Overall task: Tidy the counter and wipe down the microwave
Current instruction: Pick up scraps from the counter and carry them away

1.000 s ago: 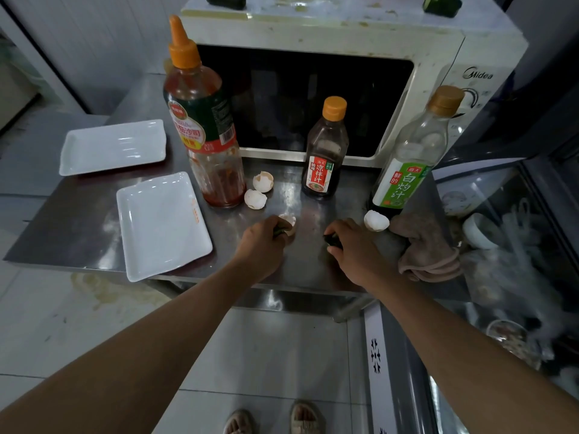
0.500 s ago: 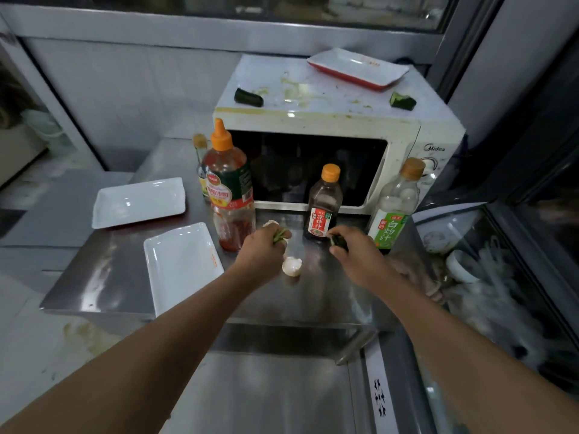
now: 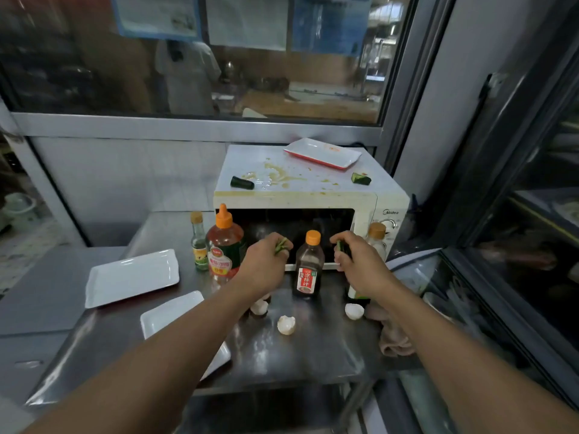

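The head camera looks down at a shiny grey metal counter (image 3: 313, 355) with a white box-shaped microwave (image 3: 313, 198) at its back edge. Two bare arms reach out over the counter.

The left hand (image 3: 266, 264) is up in front of the dark microwave door. Its fingers are curled and pinch a small green vegetable scrap (image 3: 281, 245). The right hand (image 3: 360, 261) is up beside it, fingers curled round another small dark green piece (image 3: 341, 246).

Between the two hands stands a dark brown sauce bottle with an orange cap (image 3: 308, 270). To the left stands a big red sauce bottle with an orange pointed cap (image 3: 224, 245), and just beside that a little green glass bottle with a cork-coloured cap (image 3: 199, 242). A clear bottle with a tan cap (image 3: 376, 238) is partly hidden behind the right hand.

Three broken white eggshell bits lie on the counter: one by the left wrist (image 3: 259, 307), one in the middle (image 3: 286, 324) and one near the right arm (image 3: 354, 311). A pinkish crumpled cloth (image 3: 393, 339) lies at the right edge, partly under the right arm.

Two white rectangular plates sit on the left, the far one (image 3: 131, 277) and the near one (image 3: 169, 314), which is partly under the left arm.

The top of the microwave has yellowish smears and crumbs. On it lie a dark green cucumber end (image 3: 242, 182), another green cucumber chunk (image 3: 361, 178) and a white tray with a red edge (image 3: 322, 152).
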